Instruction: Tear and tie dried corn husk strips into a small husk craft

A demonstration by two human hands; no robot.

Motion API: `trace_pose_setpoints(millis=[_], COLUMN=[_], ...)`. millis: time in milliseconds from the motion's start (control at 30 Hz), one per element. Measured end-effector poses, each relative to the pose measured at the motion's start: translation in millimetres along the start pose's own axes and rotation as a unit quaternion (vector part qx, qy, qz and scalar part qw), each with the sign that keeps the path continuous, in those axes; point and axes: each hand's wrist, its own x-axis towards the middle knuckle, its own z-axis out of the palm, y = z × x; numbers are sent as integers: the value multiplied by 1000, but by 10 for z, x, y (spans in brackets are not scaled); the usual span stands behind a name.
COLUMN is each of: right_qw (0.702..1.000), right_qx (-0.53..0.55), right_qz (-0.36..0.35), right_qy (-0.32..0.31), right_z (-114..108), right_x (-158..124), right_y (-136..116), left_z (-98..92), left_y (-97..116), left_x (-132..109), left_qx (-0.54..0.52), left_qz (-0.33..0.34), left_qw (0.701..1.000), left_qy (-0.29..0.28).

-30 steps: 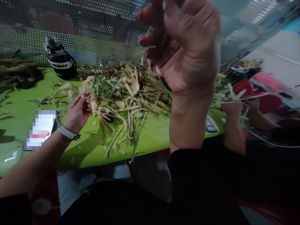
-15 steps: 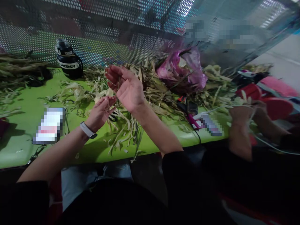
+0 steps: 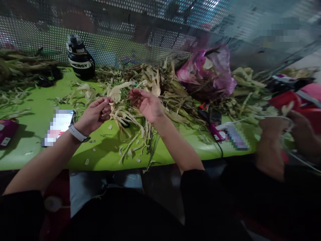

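My left hand point(image 3: 96, 112), with a white watch on its wrist, is curled in a pinch over a heap of dry pale husks and green stalks point(image 3: 150, 90) on the green table point(image 3: 32, 147). What it pinches is too small to name. My right hand point(image 3: 147, 103) hovers palm up just right of it, fingers loosely curved and apart, above the same heap, with a thin strand near its fingertips. The two hands are a short gap apart.
A phone point(image 3: 59, 125) lies left of my left hand. A black bottle point(image 3: 80, 58) stands at the back by the perforated metal wall. A pink plastic bag point(image 3: 208, 70) sits in the heap. Another person's hands point(image 3: 273, 134) work at the right. Pink tool point(image 3: 217, 132) near the edge.
My right hand came down from close to the camera to the heap, and opened out beside my left hand. My left hand stayed over the husks. The view shifted slightly right.
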Motion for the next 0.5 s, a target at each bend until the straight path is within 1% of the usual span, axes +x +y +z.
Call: trace_pose_setpoints(millis=[100,167,267,333,400,500], right_qw=[997,994,989,981,957,896], right_qx=[19,0,-79,-149,-252,-408], right_qz=[-13,10,52,43,12,-19], right_qy=[-69,-110,-118,-116,-142,-173], right_z=[0,-27,-64,-40,42,224], right_x=[-45,-80,-147,-195,-234,-248], right_y=[130,211,320,366,386,394], left_z=[-44,-88,-171,-210,-223,-212], left_y=[55,89,185,277,371,465], left_x=[5,10,23,40,63,97], left_qx=[27,42,55,48,30,17], left_qz=[15,38,72,95,116,131], left_qw=[999,998,993,990,986,982], left_qy=[12,33,73,95,115,134])
